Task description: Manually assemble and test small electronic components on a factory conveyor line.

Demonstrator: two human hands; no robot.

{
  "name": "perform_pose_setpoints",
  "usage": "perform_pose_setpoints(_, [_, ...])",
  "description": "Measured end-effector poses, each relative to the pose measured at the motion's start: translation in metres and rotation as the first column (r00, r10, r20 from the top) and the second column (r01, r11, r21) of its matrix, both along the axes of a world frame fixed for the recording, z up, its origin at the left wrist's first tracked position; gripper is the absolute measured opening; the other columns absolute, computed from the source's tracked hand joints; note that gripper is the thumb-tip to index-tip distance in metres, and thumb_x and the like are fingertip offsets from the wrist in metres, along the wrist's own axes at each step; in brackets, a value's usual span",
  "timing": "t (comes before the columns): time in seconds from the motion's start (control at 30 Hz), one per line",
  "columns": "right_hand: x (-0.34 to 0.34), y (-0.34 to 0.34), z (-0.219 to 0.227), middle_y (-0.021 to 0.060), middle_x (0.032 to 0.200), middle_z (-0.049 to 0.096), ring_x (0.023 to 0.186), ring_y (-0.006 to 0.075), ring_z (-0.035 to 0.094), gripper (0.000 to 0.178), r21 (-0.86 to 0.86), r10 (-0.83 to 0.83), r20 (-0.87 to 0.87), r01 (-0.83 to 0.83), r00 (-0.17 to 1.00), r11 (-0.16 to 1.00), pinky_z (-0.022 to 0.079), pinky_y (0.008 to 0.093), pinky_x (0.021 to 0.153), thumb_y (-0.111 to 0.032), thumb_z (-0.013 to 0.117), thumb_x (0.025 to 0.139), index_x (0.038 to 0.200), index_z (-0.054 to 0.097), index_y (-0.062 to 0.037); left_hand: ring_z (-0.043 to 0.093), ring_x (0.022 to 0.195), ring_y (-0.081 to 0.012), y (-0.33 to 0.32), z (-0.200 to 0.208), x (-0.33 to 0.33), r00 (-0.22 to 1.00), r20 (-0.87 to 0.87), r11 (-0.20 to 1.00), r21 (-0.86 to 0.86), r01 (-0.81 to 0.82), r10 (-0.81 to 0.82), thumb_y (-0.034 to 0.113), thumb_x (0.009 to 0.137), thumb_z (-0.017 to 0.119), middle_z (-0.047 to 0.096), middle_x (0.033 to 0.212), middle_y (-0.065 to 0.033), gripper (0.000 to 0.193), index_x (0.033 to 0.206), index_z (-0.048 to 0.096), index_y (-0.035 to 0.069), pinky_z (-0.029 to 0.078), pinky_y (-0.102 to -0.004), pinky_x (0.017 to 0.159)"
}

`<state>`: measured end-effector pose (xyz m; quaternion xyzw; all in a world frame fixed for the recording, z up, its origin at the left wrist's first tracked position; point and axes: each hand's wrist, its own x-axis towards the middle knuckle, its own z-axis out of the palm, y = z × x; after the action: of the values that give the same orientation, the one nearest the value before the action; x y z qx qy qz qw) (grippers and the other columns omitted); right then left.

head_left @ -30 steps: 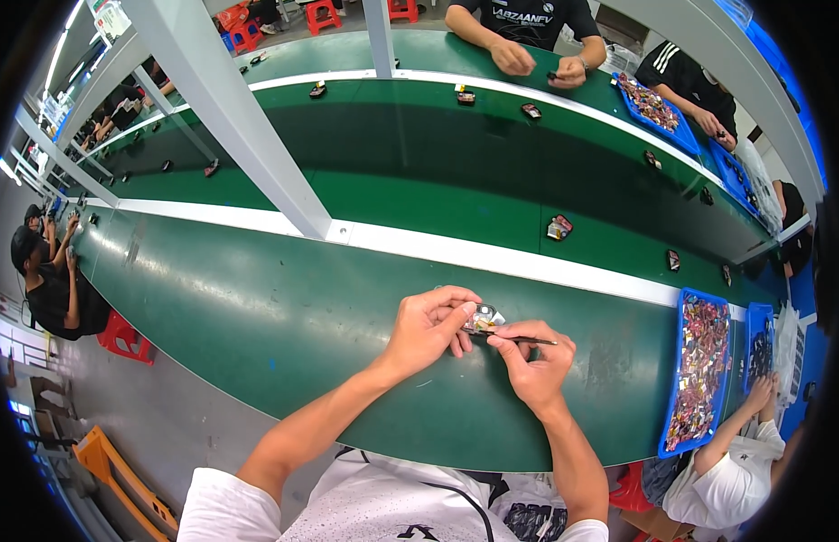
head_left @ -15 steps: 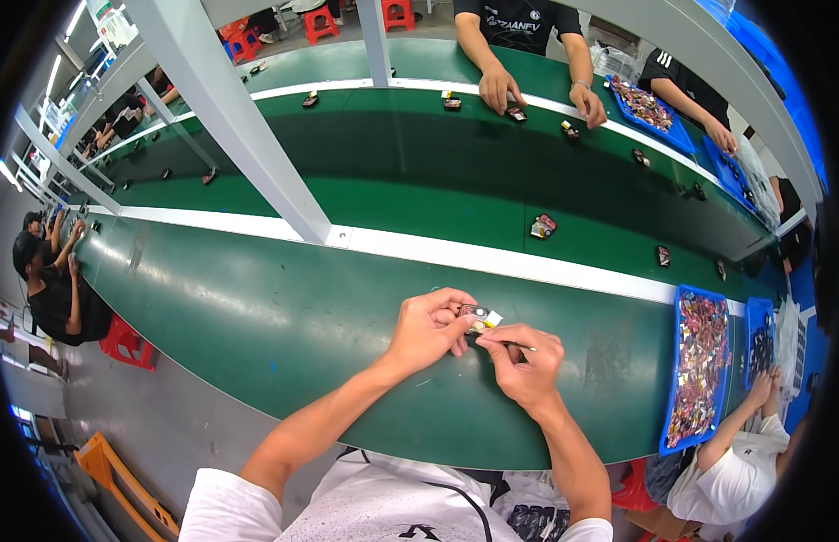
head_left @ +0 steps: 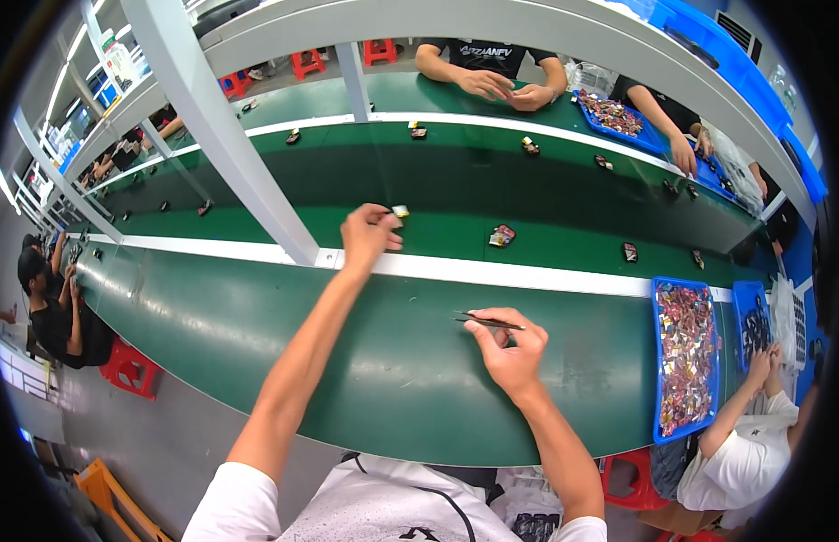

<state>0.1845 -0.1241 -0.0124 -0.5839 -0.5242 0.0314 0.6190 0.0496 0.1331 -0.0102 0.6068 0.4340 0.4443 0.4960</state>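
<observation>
My left hand (head_left: 369, 238) reaches over the green conveyor belt (head_left: 438, 233), its fingers round a small dark part with a white and yellow tab (head_left: 400, 212). Most of that part is hidden behind the fingers. Above the near green worktop (head_left: 392, 361), my right hand (head_left: 514, 352) is closed on black tweezers (head_left: 490, 320). The tweezers' two tips point left, slightly apart, with nothing between them.
Similar small parts, one of them reddish (head_left: 502, 236), lie spaced along the belt. A blue tray (head_left: 656, 361) heaped with small parts stands on my right. A white rail (head_left: 492, 272) and a slanted post (head_left: 221, 126) edge the belt. Co-workers sit opposite and to both sides.
My left hand has carried the small part from beside the tweezers forward and left over the belt. My right hand stays over the worktop with the tweezers. Parts on the belt have shifted left.
</observation>
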Motion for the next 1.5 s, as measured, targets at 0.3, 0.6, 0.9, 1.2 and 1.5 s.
perform_pose_setpoints(0.3, [-0.003,0.003,0.001,0.0037,0.075,0.073,0.041,0.0068,0.041,0.017,0.054,0.014,0.119,-0.021,0.993,0.998,0.034,0.0239,0.042,-0.004,0.086,0.075,0.087,0.075,-0.0051,0.07,0.088,-0.036,0.023,0.014,0.03,0.835,-0.477,0.673,0.715,0.189,0.272,0.021,0.088,0.072,0.068,0.11,-0.0148,0.022,0.104,0.073,0.005,0.057,-0.045,0.076])
perform_pose_setpoints(0.6, [0.003,-0.002,0.002,0.005,0.078,0.074,0.045,0.0157,0.056,0.015,-0.009,-0.003,0.181,0.005,0.983,1.0,0.046,0.0281,0.049,-0.005,0.084,0.076,0.085,0.073,-0.0069,0.068,0.104,-0.0302,-0.023,0.026,0.143,0.556,-0.807,0.514,0.397,0.761,-0.2,0.005,0.081,0.072,0.071,0.114,-0.0075,0.019,0.099,0.076,0.007,0.055,-0.0429,0.085])
perform_pose_setpoints(0.9, [0.003,-0.003,0.003,0.0059,0.078,0.074,0.052,0.019,0.064,0.015,0.011,0.006,0.198,-0.008,0.98,1.0,0.048,0.0286,0.05,-0.005,0.084,0.076,0.086,0.073,-0.0059,0.07,0.093,-0.0283,-0.019,0.03,0.149,0.37,-0.914,0.583,0.212,0.785,-0.165,0.005,0.073,0.075,0.072,0.096,-0.0076,0.014,0.087,0.073,0.008,0.055,-0.0407,0.08])
perform_pose_setpoints(1.2, [-0.002,-0.001,0.002,0.0056,0.077,0.074,0.047,0.0176,0.059,0.016,-0.011,0.028,0.19,-0.026,0.981,1.0,0.047,0.0285,0.049,-0.006,0.085,0.075,0.085,0.073,-0.0068,0.072,0.083,-0.0271,0.018,0.01,0.104,0.508,-0.783,0.781,0.047,0.623,-0.359,0.02,0.077,0.083,0.074,0.085,-0.009,0.02,0.085,0.072,0.005,0.055,-0.039,0.075])
perform_pose_setpoints(1.5, [-0.002,-0.001,-0.002,0.0041,0.076,0.074,0.044,0.0127,0.052,0.016,-0.03,0.016,0.174,-0.011,0.985,0.999,0.041,0.0267,0.044,-0.006,0.085,0.075,0.086,0.073,-0.0063,0.07,0.075,-0.026,0.011,0.015,0.086,0.543,-0.809,0.905,0.034,0.423,-0.223,0.034,0.075,0.088,0.072,0.074,-0.0116,0.035,0.069,0.073,0.002,0.054,-0.0403,0.07])
